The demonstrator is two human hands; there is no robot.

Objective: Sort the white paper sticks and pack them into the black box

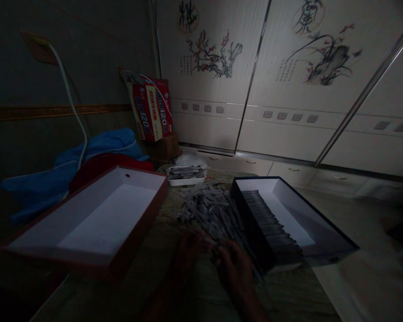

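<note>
My left hand and my right hand are close together at the near middle of the table, fingers bent inward. Between them is a thin, pale stick-like piece, dim and blurred, with a dark part near my right fingertips. Just beyond my hands lies a loose pile of thin grey sticks. To the right, a dark-edged box with a white inside holds a row of dark sticks along its left side. A red-edged box on the left has a bare white inside.
A white tray with more sticks stands behind the pile. Blue cloth and a red object lie behind the left box. A red carton leans at the back, beside sliding cabinet doors. A white cable hangs at left.
</note>
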